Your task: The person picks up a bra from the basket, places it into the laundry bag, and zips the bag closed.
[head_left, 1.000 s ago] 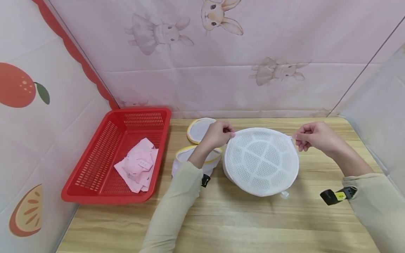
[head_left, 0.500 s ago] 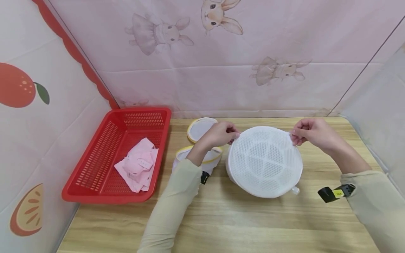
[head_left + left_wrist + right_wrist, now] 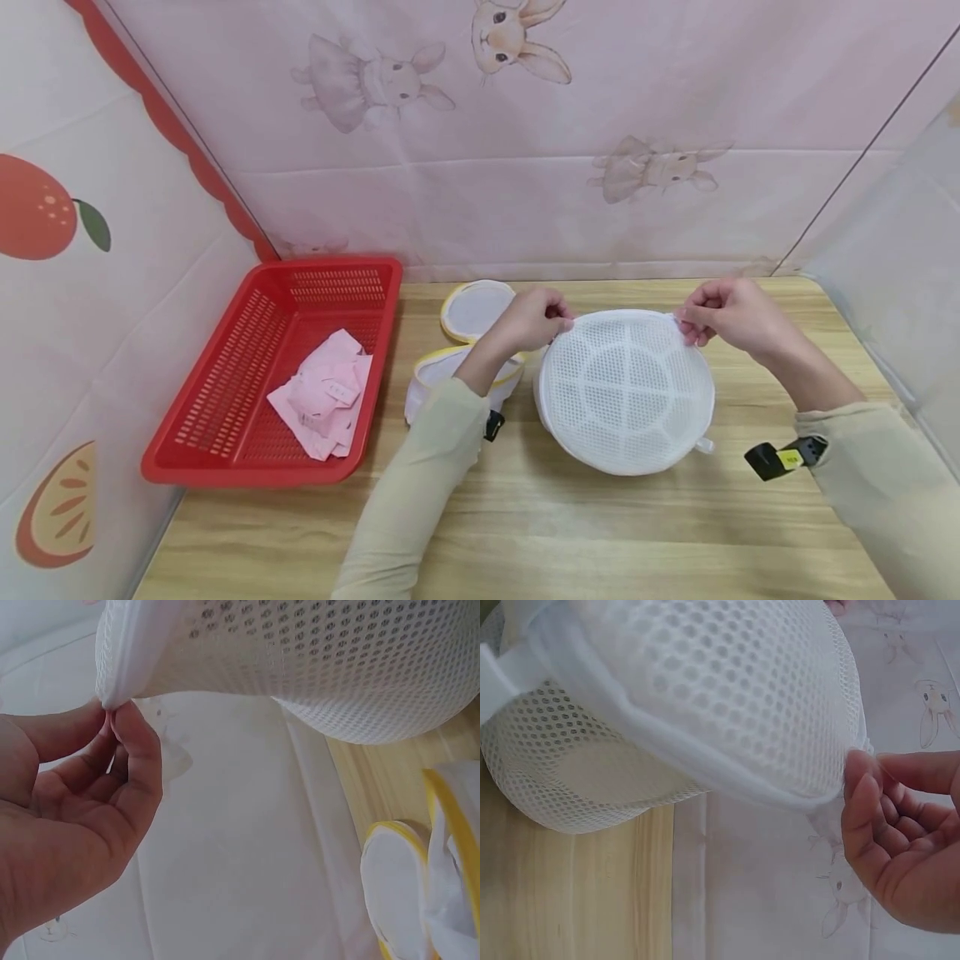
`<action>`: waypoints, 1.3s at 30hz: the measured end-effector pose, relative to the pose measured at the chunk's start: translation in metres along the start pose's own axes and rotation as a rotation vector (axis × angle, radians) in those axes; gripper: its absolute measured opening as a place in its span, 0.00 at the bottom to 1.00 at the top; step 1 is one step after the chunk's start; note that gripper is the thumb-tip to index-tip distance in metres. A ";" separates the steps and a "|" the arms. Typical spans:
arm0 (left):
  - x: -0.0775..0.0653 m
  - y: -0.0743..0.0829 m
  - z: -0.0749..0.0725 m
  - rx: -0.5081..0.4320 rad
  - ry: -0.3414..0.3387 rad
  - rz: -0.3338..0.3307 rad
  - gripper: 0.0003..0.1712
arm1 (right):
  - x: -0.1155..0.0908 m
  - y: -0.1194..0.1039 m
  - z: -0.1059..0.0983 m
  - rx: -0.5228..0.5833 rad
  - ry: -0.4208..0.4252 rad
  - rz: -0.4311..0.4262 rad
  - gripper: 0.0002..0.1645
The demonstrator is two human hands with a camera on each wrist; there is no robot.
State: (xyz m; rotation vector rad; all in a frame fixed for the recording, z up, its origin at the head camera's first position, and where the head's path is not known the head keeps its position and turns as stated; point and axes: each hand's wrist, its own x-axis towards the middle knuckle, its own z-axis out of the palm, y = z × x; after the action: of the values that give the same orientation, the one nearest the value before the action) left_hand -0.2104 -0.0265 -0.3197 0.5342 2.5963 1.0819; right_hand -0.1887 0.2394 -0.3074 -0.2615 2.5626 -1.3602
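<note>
A round white mesh laundry bag (image 3: 626,392) stands on the wooden table, its circular top facing up. My left hand (image 3: 531,319) pinches the bag's edge at the far left between thumb and index finger; the left wrist view shows this hand (image 3: 90,780) gripping the white piped seam from below. On the far right of the same edge, my right hand (image 3: 723,312) pinches with thumb and forefinger. In the right wrist view this hand (image 3: 900,825) holds the bag's rim (image 3: 742,784), which is drawn out toward it. A small white tab (image 3: 703,446) sticks out at the bag's near right.
Left of the bag, partly behind my left forearm, sits a white pouch with yellow trim (image 3: 435,367), its round yellow-edged lid (image 3: 480,308) folded back. A red plastic basket (image 3: 270,473) with folded pink cloth (image 3: 322,396) stands at the left. A bunny-print backdrop (image 3: 465,208) rises behind.
My right hand has moved a little left and my left hand a little right, so they are closer together. The bag has shifted slightly right, still pinched by both hands.
</note>
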 end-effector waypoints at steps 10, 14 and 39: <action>-0.007 -0.017 -0.002 -0.126 0.043 -0.127 0.05 | -0.010 0.023 -0.002 -0.017 -0.025 0.052 0.10; -0.009 -0.018 -0.003 -0.179 -0.007 -0.121 0.05 | -0.012 0.025 -0.002 -0.010 -0.022 0.023 0.11; -0.003 -0.001 -0.004 -0.026 0.018 -0.012 0.06 | 0.001 -0.005 0.003 -0.040 0.064 -0.076 0.09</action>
State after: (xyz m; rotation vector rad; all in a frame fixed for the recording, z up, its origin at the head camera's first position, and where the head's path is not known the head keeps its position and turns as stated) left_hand -0.2098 -0.0313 -0.3175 0.5041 2.5939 1.1195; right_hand -0.1888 0.2341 -0.3052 -0.3313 2.6597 -1.3655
